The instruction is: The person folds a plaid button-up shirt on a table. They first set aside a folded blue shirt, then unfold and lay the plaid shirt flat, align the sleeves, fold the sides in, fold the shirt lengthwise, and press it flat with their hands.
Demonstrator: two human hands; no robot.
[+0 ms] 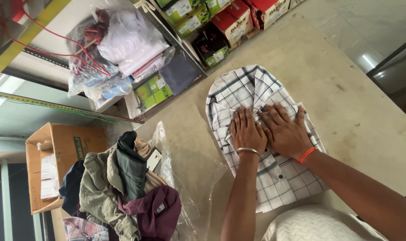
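At the far left of the head view, an open cardboard box (62, 154) stood on its side. Just right of it lay a heap of mixed garments (122, 192), olive, dark green check and maroon, resting partly on a crumpled clear plastic sheet (185, 178). Above the heap, a clear bag of folded clothes (118, 49) sat on a shelf, with green and red cartons (212, 22) stacked further right along the shelving.

On the beige table (354, 102), right of the plastic sheet, a white checked shirt (256, 89) with dark grid lines lay flat. Its long axis ran from the person's body out toward the shelving, tilted slightly leftward at the far end.

The left hand (247, 131), wearing a metal bangle at the wrist, lay flat with fingers spread, palm down on the middle of the shirt. It gripped nothing. The right hand (285, 131), with an orange thread at the wrist, lay immediately beside it, likewise flat and open, pressing the fabric. The two hands touched side by side across the short axis of the shirt.

The shirt extended beyond the fingertips on the far side and back under both forearms on the near side. Both hands stood equally near to it, in direct contact.
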